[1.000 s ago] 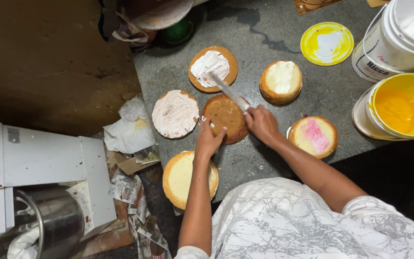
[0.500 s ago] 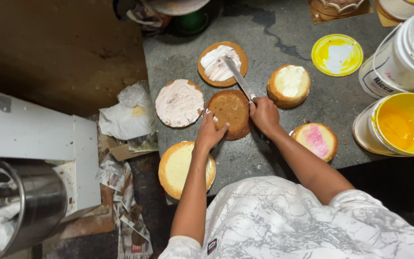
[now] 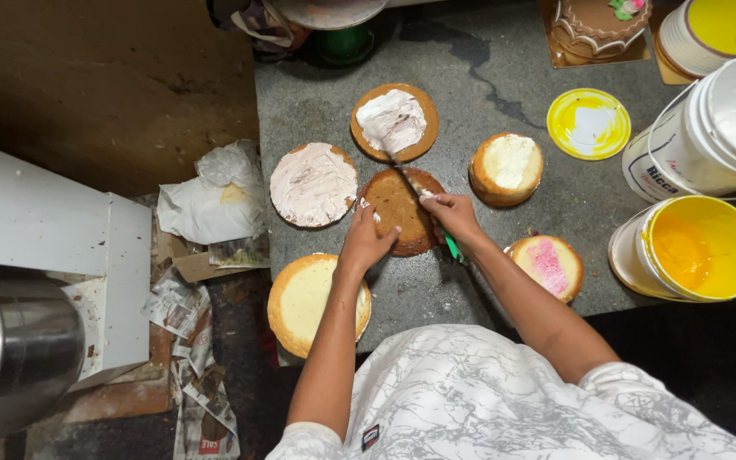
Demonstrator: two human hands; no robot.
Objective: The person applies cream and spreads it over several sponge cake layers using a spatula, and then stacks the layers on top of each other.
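Standing at the far left, well away from the bare brown cake round (image 3: 402, 213), is a white machine with a steel bowl (image 3: 19, 349); crumpled paper and newspaper scraps (image 3: 206, 204) lie between it and the round. Just left of the bare round, touching its edge, sits a round spread with white cream (image 3: 313, 183), and below-left of it a pale yellow sponge (image 3: 304, 302) hangs over the edge of the grey worktop (image 3: 317, 94). The left hand (image 3: 368, 240) lies flat on the bare round's left part, fingers spread, grasping nothing. Above the round is another brown round with a patch of cream (image 3: 393, 121). The right hand (image 3: 451, 213) is clenched around a palette knife (image 3: 411, 183) with a green handle, its blade lying across the bare round's top. Right of the round sit a small cream-topped cake (image 3: 507, 168) and, lower, a pink-topped one (image 3: 547, 266). Farther right are a yellow lid (image 3: 588, 123), a white cream bucket (image 3: 709, 128) and a yellow-filled bucket (image 3: 696, 247).
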